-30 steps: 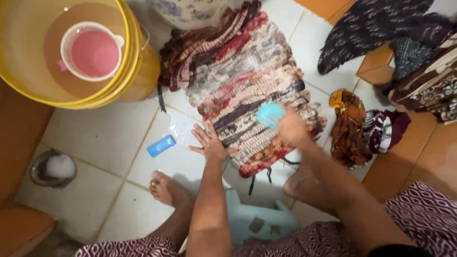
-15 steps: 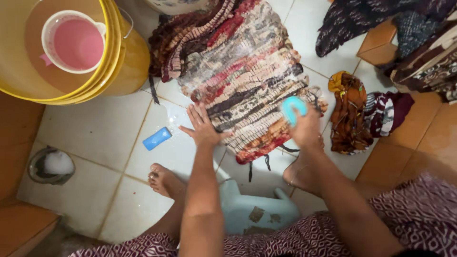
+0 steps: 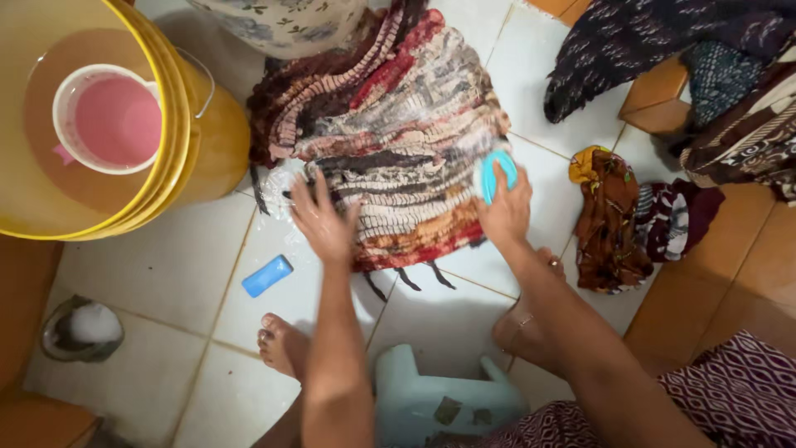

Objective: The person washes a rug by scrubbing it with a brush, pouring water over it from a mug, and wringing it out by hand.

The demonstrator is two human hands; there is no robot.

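Brush [image 3: 495, 174] half hidden under right hand [image 3: 506, 211].

Tiled floor [image 3: 166, 257] bears rug [image 3: 390, 133], soap [image 3: 267, 275], bucket [image 3: 207, 133].

The rug [image 3: 390, 141] is coarse woven cloth, ribbed in rough strips, wet and flecked with white soap foam. The right hand [image 3: 506, 214] grips a brush [image 3: 496, 172] of smooth turquoise plastic. The left hand [image 3: 323, 220] lies flat on the rug's damp edge. The floor [image 3: 157, 257] is glazed white tile, glossy and wet, with duller orange tile at the side. The soap bar [image 3: 267, 275] looks smooth and waxy blue. The bucket [image 3: 199, 141] is shiny yellow plastic, the mug [image 3: 108, 118] in it matt pink plastic. The stool [image 3: 439, 398] is pale scuffed plastic. The crumpled clothes [image 3: 618, 216] are soft printed cloth.
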